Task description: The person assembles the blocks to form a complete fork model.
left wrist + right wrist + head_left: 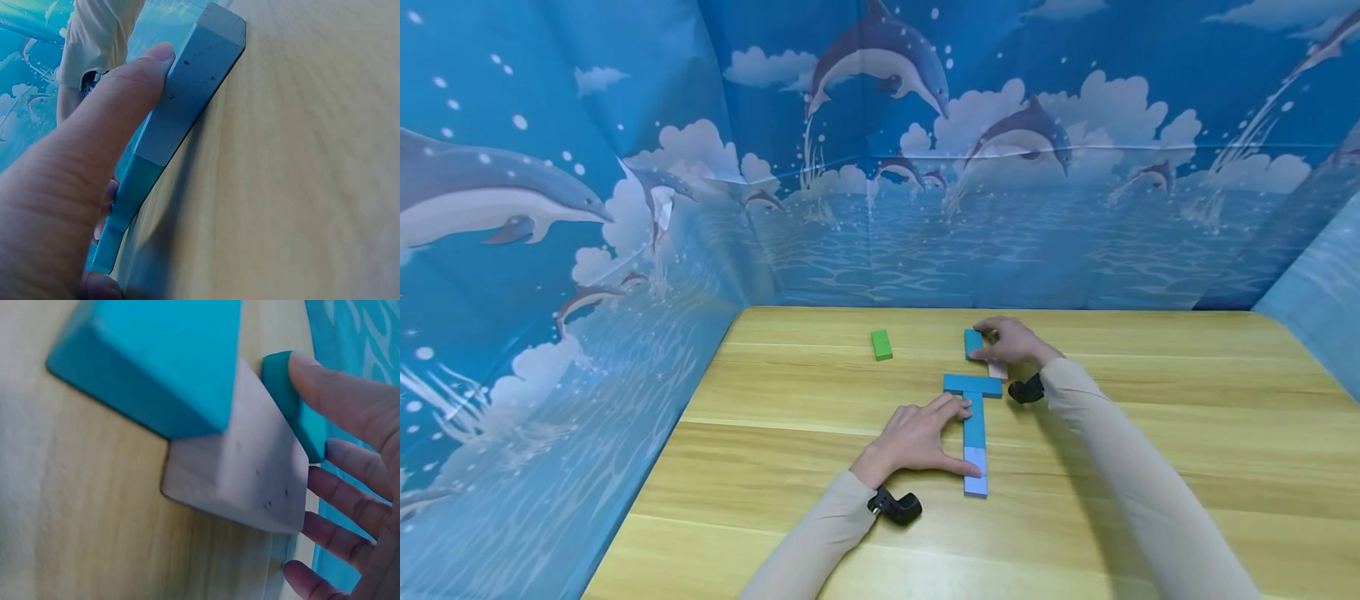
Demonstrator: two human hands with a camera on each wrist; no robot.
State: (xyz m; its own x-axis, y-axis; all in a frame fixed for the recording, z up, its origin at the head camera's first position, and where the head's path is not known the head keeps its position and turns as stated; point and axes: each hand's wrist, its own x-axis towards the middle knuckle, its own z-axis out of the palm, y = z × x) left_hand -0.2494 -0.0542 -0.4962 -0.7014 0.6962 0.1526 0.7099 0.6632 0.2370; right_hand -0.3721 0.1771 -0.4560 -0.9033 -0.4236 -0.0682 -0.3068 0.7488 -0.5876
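Lavender block (975,484) and blue block (973,421) lie end to end in a column. Across its far end lies a blue crossbar block (962,384). My left hand (917,437) spreads over the column from the left, fingertips at the blue block. Its thumb (128,84) rests straight against the lavender block (194,81). Beyond the crossbar, my right hand (1015,342) pinches another blue block (973,344) between thumb and finger. A pale pink block (237,475) lies beside it, touching the crossbar block (162,369); my right hand partly hides it from above.
A green block (882,345) lies apart on the far left of the wooden table (775,400). Dolphin-print sheeting (880,242) stands behind the table's back edge and along its sides. Small black cameras (897,506) sit on both wrists.
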